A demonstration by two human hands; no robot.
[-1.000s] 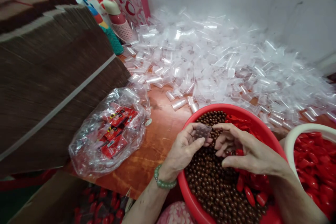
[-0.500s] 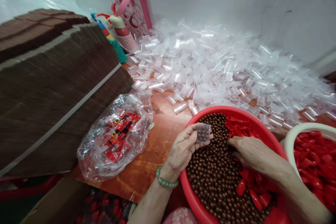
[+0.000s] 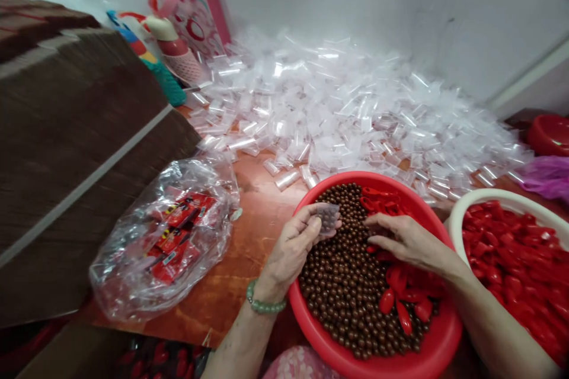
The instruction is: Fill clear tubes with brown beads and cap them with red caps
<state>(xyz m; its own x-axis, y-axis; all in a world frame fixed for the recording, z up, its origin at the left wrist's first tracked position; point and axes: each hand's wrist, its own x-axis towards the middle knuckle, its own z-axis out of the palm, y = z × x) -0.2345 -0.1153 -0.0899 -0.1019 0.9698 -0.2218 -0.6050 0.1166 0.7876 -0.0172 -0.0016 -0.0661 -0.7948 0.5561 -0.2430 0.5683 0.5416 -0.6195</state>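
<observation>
My left hand (image 3: 296, 244), with a green bead bracelet on its wrist, pinches a small clear plastic packet (image 3: 328, 219) over the left side of a red basin (image 3: 297, 314). Brown shows in the packet; whether that is balls inside or seen through it I cannot tell. Glossy brown balls (image 3: 342, 290) fill much of the basin. Over its right side hovers my right hand (image 3: 402, 240), thumb and fingers apart, with nothing plainly held. Under and around it lie red plastic pieces (image 3: 400, 284), some spoon-shaped, on top of the balls.
A cream tub (image 3: 457, 219) of red pieces stands at the right. Behind spreads a heap of clear plastic packets (image 3: 320, 100). To the left are a strapped cardboard stack (image 3: 89, 130) and a clear bag (image 3: 115, 272) with red packets. A bottle (image 3: 178, 50) and pink bag (image 3: 191, 12) stand behind.
The view has swung right, so most things sit further left. My left hand has tilted the packet. My right hand has lifted slightly and its fingers have spread.
</observation>
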